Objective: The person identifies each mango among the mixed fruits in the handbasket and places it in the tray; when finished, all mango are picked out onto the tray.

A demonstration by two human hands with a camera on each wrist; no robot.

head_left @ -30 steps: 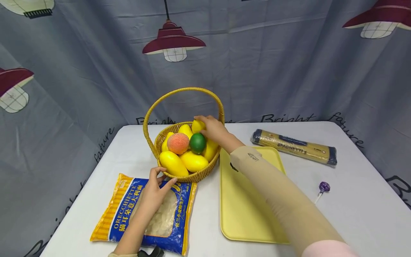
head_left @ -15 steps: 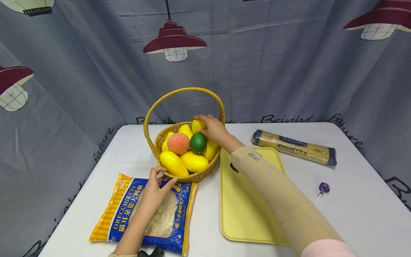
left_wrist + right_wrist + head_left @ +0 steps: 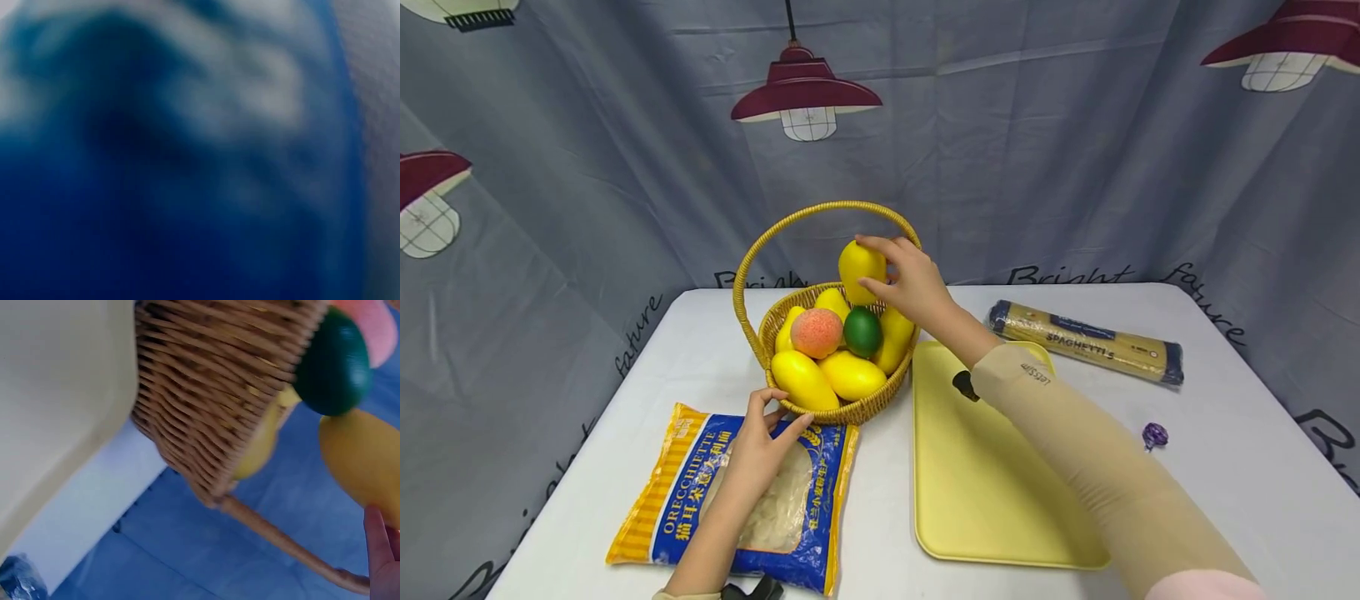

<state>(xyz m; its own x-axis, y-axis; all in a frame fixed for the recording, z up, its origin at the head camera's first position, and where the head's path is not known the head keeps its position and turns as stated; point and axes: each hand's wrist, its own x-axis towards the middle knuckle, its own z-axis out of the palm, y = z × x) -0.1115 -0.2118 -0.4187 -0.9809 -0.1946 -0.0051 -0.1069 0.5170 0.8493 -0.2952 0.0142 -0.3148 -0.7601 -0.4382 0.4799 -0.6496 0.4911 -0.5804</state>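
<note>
A yellow mango (image 3: 859,271) is pinched between the thumb and fingers of my right hand (image 3: 913,279). It is raised over the back of the wicker basket (image 3: 872,408), under the arched handle. Still in the basket are several yellow fruits (image 3: 852,377), a peach (image 3: 817,332) and a green lime (image 3: 862,331). In the right wrist view the held mango (image 3: 365,459) overlaps the lime's lower edge. My left hand (image 3: 760,450) grips the basket's front rim with fingers and thumb, above a blue and yellow orecchiette bag (image 3: 700,483). Blurred blue packaging (image 3: 187,219) fills most of the left wrist view.
A yellow tray (image 3: 985,500) lies right of the basket, under my right forearm. Beyond it are a spaghetti pack (image 3: 1090,342) and a purple lollipop (image 3: 1154,435). A grey curtain (image 3: 1000,167) hangs behind the white table (image 3: 880,533).
My right hand has lifted the mango up out of the pile in the basket. My left hand stays at the front rim.
</note>
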